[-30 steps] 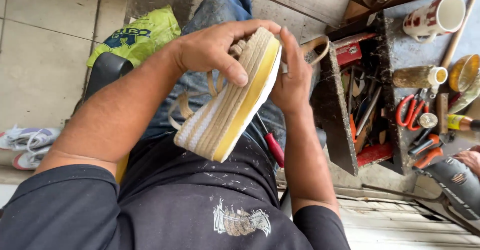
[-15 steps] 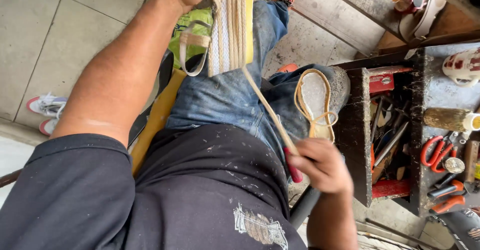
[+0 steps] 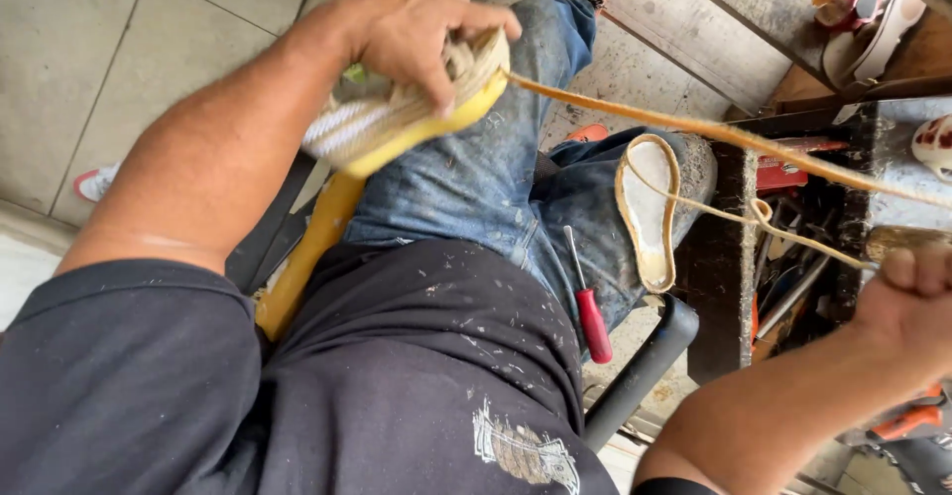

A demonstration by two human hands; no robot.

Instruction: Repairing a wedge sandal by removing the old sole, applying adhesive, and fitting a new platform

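My left hand [image 3: 416, 34] grips a shoe sole [image 3: 397, 123] with a yellow bottom and a woven jute edge, held up over my left thigh. A tan jute cord [image 3: 694, 128] runs taut from the sole's end across to the right. My right hand [image 3: 907, 297] is closed into a fist at the right edge, pulling on that cord. A second sole [image 3: 650, 207] with a jute rim and a pale inner face lies on my right knee. A red-handled screwdriver [image 3: 590, 311] rests on my jeans between my legs.
A dark wooden tool tray [image 3: 793, 257] with red and orange-handled tools stands at the right. Shoes [image 3: 858, 29] lie on a shelf at the upper right. A yellow stick [image 3: 302, 262] and a black chair frame [image 3: 645, 356] flank my legs above the tiled floor [image 3: 109, 49].
My right hand has pulled the cord far out to the right, drawing it taut. My left hand has turned the sole so its yellow bottom faces down.
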